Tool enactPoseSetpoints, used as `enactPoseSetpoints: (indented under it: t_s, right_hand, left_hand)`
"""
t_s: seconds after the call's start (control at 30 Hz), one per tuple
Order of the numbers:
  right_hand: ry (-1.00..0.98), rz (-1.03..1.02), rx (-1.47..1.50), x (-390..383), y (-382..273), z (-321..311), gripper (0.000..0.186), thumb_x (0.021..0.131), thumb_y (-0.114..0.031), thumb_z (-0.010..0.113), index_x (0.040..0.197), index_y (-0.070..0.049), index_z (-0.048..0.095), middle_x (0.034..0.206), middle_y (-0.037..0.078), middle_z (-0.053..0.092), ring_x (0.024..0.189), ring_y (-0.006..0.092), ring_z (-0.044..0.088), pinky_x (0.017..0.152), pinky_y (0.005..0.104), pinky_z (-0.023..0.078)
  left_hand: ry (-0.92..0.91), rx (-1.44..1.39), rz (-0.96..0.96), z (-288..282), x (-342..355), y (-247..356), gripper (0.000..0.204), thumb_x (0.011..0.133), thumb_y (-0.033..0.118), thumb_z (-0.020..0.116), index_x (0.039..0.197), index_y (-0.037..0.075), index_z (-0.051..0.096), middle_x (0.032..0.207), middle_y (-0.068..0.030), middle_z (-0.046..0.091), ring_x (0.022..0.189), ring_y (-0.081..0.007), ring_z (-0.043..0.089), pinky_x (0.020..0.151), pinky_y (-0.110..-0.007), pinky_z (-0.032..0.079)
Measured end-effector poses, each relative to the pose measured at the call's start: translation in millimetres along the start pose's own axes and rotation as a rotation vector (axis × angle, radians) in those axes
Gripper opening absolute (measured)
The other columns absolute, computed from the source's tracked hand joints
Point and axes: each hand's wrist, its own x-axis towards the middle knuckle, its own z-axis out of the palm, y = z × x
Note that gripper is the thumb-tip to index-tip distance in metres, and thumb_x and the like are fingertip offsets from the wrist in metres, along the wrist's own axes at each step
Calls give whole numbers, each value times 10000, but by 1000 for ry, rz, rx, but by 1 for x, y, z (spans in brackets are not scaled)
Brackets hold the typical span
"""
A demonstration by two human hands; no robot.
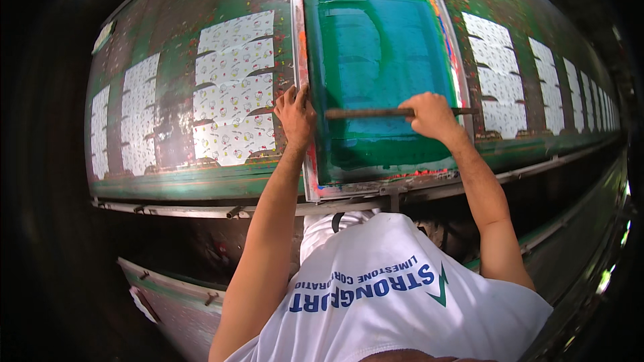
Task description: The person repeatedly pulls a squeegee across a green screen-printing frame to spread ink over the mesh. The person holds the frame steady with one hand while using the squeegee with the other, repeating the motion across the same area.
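Observation:
A screen printing frame (301, 47) lies flat on the long table, its mesh (362, 33) coated green and blue-green. Smears of red, orange and blue mark its rails. My right hand (433, 115) is closed around the right part of a squeegee (369, 112) with a brown, bar-like handle, which lies crosswise over the lower half of the mesh. The squeegee's right end reaches across the right rail; its blade is hard to make out. On the left rail, my left hand (295, 117) grips the frame with bent fingers. Whatever lies beneath the mesh shows only faintly.
White printed sheets with small figures (235, 87) lie in columns left of the frame. More patterned sheets (495, 74) run in a row to the right. A metal rail (181, 212) with short pegs follows the stained table's (174, 33) near edge. Another table edge (174, 288) is at lower left.

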Motion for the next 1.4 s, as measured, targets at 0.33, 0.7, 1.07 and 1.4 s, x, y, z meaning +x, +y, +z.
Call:
enactPoseSetpoints:
  t_s: [0.33, 0.7, 1.07, 1.4]
  right_hand:
    - [416, -71, -224, 241, 93, -45, 383, 883, -80, 661, 1195, -227, 829, 1082, 132, 802, 990, 392, 769, 869, 523, 628]
    - [398, -68, -361, 382, 124, -54, 393, 831, -186, 730, 1212, -207, 825, 1053, 191, 810, 1033, 403, 783, 946, 539, 631]
    - [-1, -349, -313, 289, 77, -59, 283, 777, -80, 679, 1025, -60, 813, 1003, 222, 790, 999, 428, 758, 898, 534, 622]
    - [-135, -445, -278, 62, 9, 13, 213, 769, -38, 721, 965, -88, 787, 931, 121, 745, 994, 352, 741, 815, 508, 599]
  left_hand:
    - [-31, 17, -36, -7, 5, 14, 433, 967, 74, 665, 1383, 165, 745, 1427, -123, 644, 1340, -351, 543, 1176, -518, 377]
    - [-17, 69, -4, -8, 7, 13, 471, 919, 53, 737, 1365, 205, 751, 1385, -109, 658, 1248, -341, 595, 1091, -499, 414]
    - [-30, -43, -50, -8, 6, 11, 501, 915, -8, 633, 1363, 178, 759, 1405, -123, 660, 1308, -353, 555, 1144, -499, 384]
    - [-25, -107, -35, -3, 4, 0, 574, 879, -31, 512, 1339, 180, 782, 1424, -91, 661, 1349, -370, 517, 1198, -523, 358]
